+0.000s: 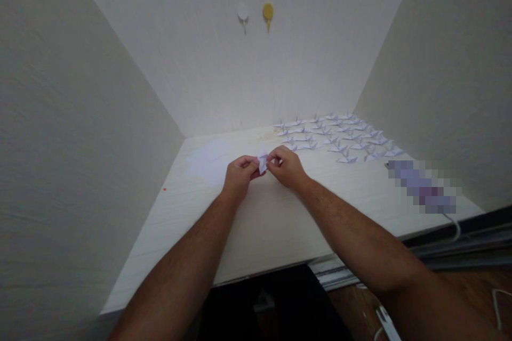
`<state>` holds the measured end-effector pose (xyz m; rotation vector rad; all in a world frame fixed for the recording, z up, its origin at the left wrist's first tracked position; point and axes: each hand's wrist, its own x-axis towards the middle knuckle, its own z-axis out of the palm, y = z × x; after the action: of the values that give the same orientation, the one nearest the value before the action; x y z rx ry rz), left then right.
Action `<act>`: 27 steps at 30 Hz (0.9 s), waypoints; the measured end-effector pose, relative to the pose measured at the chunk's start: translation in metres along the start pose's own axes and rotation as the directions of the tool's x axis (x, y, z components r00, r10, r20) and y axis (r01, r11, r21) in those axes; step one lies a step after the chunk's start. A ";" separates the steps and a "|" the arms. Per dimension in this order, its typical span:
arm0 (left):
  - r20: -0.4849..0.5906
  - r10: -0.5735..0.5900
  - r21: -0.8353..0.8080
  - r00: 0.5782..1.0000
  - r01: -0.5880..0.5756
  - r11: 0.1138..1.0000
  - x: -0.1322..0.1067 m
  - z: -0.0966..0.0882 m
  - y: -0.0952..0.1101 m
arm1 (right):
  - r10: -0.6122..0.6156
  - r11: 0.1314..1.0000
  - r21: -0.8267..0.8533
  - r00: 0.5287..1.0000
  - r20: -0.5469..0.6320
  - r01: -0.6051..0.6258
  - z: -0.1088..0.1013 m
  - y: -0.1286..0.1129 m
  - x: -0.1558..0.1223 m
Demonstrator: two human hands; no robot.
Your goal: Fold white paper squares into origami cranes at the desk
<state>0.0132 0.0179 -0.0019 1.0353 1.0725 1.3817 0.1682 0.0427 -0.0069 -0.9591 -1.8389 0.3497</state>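
Observation:
A small piece of folded white paper (262,162) is pinched between both hands just above the pale wooden table (272,224). My left hand (239,175) grips its left side with closed fingers. My right hand (285,166) grips its right side with thumb and fingertips pressed together. Both forearms reach in from the bottom of the view. A stack of flat white paper sheets (210,162) lies on the table just left of my left hand.
Several folded paper cranes (336,136) lie in rows at the table's back right. A blurred object (424,186) with a white cable rests near the right edge. Two hooks, white (242,15) and yellow (268,12), hang on the back wall. Walls enclose three sides.

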 end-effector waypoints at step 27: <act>0.194 -0.009 -0.023 0.981 0.014 1.000 -0.004 -0.002 0.000 | 0.255 0.924 0.261 0.959 0.121 -0.278 0.003 0.001 -0.003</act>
<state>0.0112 0.0140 -0.0028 1.1193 0.9144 1.2530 0.1669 0.0417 -0.0114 -1.0108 -1.6790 0.8046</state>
